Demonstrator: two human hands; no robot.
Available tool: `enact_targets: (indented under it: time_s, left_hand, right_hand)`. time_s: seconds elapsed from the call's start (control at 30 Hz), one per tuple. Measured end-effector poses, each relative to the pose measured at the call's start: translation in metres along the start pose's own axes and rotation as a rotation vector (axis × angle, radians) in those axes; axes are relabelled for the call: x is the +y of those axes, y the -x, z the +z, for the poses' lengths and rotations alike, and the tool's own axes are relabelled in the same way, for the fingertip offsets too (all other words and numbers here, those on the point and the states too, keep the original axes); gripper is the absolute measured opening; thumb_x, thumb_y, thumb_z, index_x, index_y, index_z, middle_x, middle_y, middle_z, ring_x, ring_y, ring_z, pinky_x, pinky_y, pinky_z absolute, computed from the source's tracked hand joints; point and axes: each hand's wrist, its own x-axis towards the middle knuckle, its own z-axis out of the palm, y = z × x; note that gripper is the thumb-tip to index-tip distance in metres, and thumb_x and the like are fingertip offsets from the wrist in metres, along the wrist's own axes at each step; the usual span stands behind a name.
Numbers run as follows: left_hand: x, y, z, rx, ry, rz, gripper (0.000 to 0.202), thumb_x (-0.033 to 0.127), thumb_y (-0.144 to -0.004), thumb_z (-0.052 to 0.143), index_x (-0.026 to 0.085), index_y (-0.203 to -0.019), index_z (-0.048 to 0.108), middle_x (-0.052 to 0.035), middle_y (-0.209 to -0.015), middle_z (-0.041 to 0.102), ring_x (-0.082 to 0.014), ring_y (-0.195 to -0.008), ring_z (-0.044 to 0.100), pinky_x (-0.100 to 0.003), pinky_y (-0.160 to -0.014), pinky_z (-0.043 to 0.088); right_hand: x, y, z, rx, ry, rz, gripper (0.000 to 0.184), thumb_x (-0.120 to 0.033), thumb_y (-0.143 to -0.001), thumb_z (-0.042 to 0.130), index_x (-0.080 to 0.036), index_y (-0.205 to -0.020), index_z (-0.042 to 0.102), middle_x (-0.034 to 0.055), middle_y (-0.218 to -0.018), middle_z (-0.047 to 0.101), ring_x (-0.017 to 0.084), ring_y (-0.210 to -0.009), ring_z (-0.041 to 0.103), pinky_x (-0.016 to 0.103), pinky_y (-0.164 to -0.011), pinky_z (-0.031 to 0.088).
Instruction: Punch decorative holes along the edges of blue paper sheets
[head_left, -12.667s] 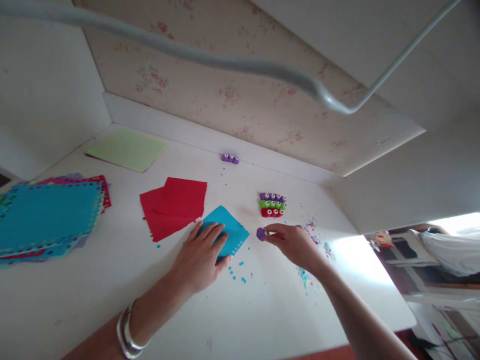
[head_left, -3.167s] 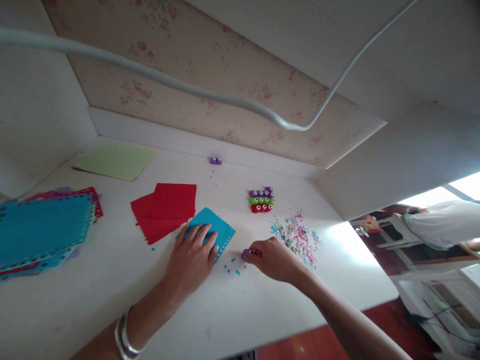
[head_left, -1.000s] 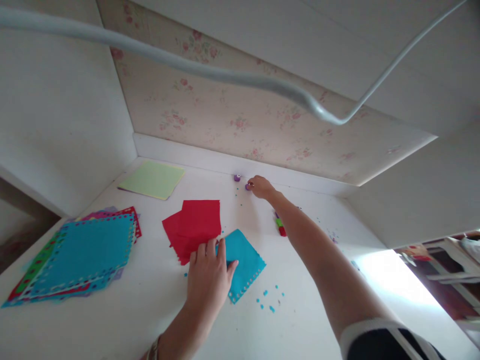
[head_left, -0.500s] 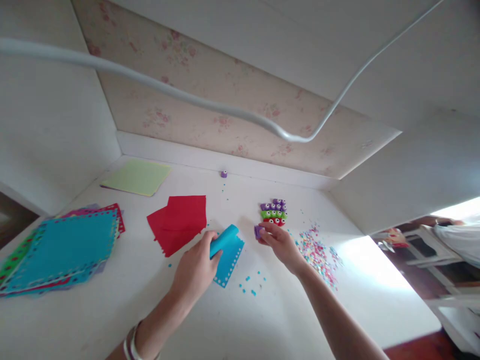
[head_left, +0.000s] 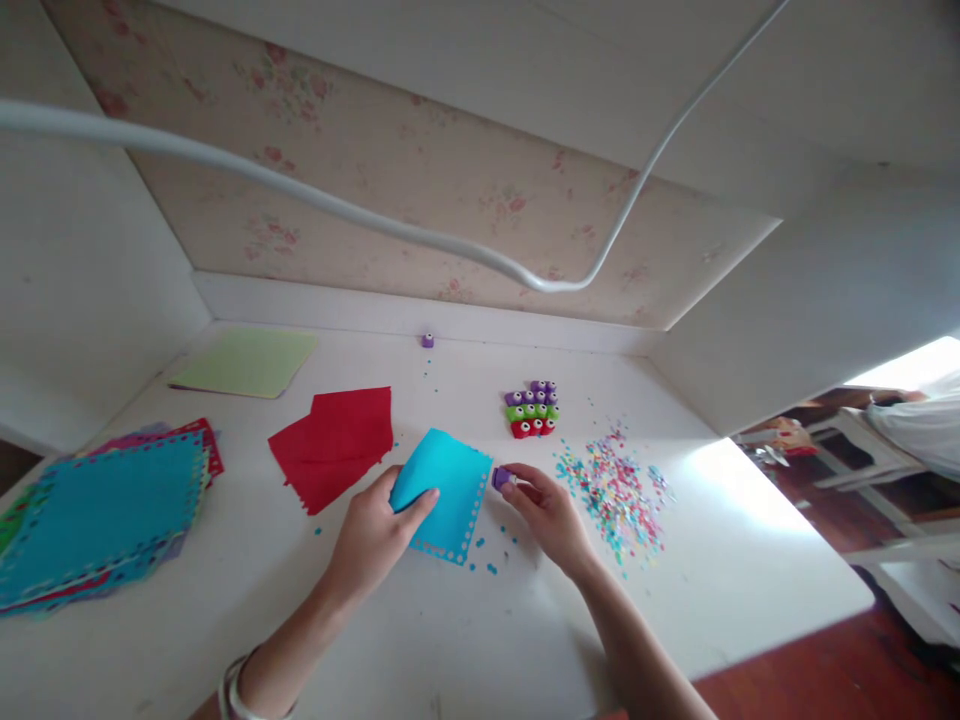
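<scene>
My left hand grips a bright blue sheet of paper at its left side, thumb on top and fingers behind. Small holes run along the sheet's right and lower edges. Just beyond its right edge, my right hand is closed around a small purple craft punch. Little blue cut-outs lie on the table below the sheet. Behind my right hand stand rows of purple, green and red craft punches.
Colourful confetti is spread at the right. Red paper lies left of centre, pale green sheets at the back left, and a pile of hole-edged sheets at far left. One purple punch stands near the wall. A white cable hangs across above.
The blue sheet, rolled over before, is now opened out flatter in my left hand. My right hand with the purple punch has come down beside the sheet's right edge. The view has shifted slightly.
</scene>
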Motion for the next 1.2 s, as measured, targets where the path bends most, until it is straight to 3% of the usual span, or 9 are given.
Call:
enact_targets:
  time_s: [0.23, 0.83, 1.0, 1.2]
  left_hand:
    - [-0.0004, 0.0003, 0.0014, -0.007, -0.001, 0.0, 0.04, 0.057, -0.083, 0.058, 0.02, -0.098, 0.063, -0.0029, -0.08, 0.071, -0.0224, -0.069, 0.068, -0.029, -0.058, 0.05]
    - [-0.0022, -0.0007, 0.0035, 0.02, -0.076, 0.072, 0.033, 0.054, -0.086, 0.056, 0.021, -0.089, 0.061, 0.0007, -0.067, 0.066, -0.0177, -0.056, 0.063, -0.025, -0.05, 0.043]
    - [-0.003, -0.0002, 0.0049, 0.035, -0.127, 0.096, 0.033, 0.054, -0.087, 0.055, 0.022, -0.088, 0.06, 0.0016, -0.062, 0.063, -0.0171, -0.053, 0.061, -0.025, -0.049, 0.041]
    - [-0.0025, -0.0002, 0.0044, -0.006, -0.089, 0.095, 0.035, 0.055, -0.087, 0.055, 0.021, -0.095, 0.061, 0.0005, -0.066, 0.065, -0.0181, -0.055, 0.064, -0.025, -0.049, 0.044]
  right_hand:
    - [-0.002, -0.0001, 0.0028, -0.004, 0.022, -0.022, 0.037, -0.047, -0.086, 0.065, -0.022, -0.113, 0.063, 0.0054, -0.094, 0.077, 0.023, -0.087, 0.071, 0.034, -0.076, 0.054]
    - [0.0026, -0.001, 0.0086, 0.04, 0.097, -0.068, 0.033, -0.045, -0.086, 0.066, -0.025, -0.112, 0.066, 0.0054, -0.1, 0.076, 0.022, -0.09, 0.072, 0.034, -0.077, 0.056]
    - [0.0046, 0.0005, 0.009, 0.046, 0.13, -0.092, 0.034, -0.045, -0.087, 0.065, -0.024, -0.113, 0.066, 0.0048, -0.091, 0.076, 0.021, -0.082, 0.071, 0.033, -0.073, 0.055]
    - [0.0023, 0.0009, 0.0084, 0.064, 0.198, -0.119, 0.034, -0.047, -0.086, 0.065, -0.025, -0.112, 0.067, 0.0052, -0.093, 0.075, 0.022, -0.084, 0.071, 0.033, -0.073, 0.056]
